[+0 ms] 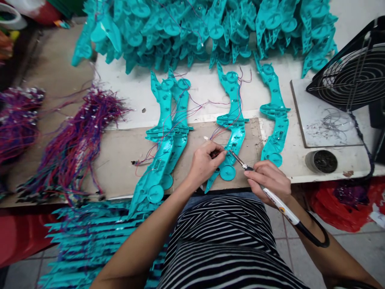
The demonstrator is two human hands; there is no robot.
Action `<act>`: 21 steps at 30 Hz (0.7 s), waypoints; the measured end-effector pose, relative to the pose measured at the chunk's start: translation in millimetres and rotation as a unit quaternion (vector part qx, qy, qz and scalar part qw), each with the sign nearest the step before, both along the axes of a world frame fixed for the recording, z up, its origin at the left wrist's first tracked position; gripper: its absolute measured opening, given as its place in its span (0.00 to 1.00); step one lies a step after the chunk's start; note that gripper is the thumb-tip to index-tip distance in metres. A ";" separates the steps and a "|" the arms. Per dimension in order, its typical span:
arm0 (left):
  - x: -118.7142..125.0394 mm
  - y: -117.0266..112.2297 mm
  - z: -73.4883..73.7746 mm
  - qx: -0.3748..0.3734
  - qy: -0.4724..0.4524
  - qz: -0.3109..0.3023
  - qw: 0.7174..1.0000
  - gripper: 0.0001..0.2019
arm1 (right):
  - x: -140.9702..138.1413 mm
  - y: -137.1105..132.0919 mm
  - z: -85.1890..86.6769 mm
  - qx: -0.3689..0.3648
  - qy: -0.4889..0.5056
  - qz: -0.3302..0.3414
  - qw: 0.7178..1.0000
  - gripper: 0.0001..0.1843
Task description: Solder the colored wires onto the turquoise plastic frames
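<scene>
Fingers of the left hand close together at the edge of a turquoise plastic part, seemingly pinching thin wires, though the grip is too small in view to be certain; the fingers of the right hand wrap the handle of a soldering iron, its tip meeting the part just beside the left fingertips.

The part lies directly under and beyond the fingers, flat on the tabletop; it looks light, stiff and smooth, likely a little slippery, its pointed ends perhaps easy to snap; the broad middle or the round disc end offers the safest hold, well away from the iron's metal; the wires look limp and easily tugged loose.

Left of the fingers, two overlapping turquoise parts and a bundle of red and purple wires; right of them, another turquoise part, a small cup of dark bits and a black fan; far beyond, a heaped pile of turquoise parts; below the table edge, a stack of more to the left, a red bag to the right and a tiled floor.
</scene>
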State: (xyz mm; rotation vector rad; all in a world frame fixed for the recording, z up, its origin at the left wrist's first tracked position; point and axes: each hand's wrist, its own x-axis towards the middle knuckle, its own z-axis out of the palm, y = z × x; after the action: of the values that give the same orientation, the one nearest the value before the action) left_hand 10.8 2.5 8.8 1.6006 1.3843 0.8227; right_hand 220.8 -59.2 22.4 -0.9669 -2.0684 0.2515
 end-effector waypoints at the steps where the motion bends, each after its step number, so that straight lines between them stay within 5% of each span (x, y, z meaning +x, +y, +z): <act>1: 0.0 0.0 0.2 0.000 0.001 0.000 1.000 0.05 | 0.2 -0.2 0.0 -0.001 -0.001 0.003 1.000 0.14; 21: 0.0 0.6 -1.1 0.004 -0.006 0.002 1.000 0.05 | 3.7 -0.3 1.3 0.016 -0.002 -0.010 1.000 0.14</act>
State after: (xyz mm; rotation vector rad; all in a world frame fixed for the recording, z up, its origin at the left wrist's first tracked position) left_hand 10.7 3.1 7.7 1.5968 1.3770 0.8399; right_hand 224.5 -59.5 23.8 -0.9690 -2.0587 0.2051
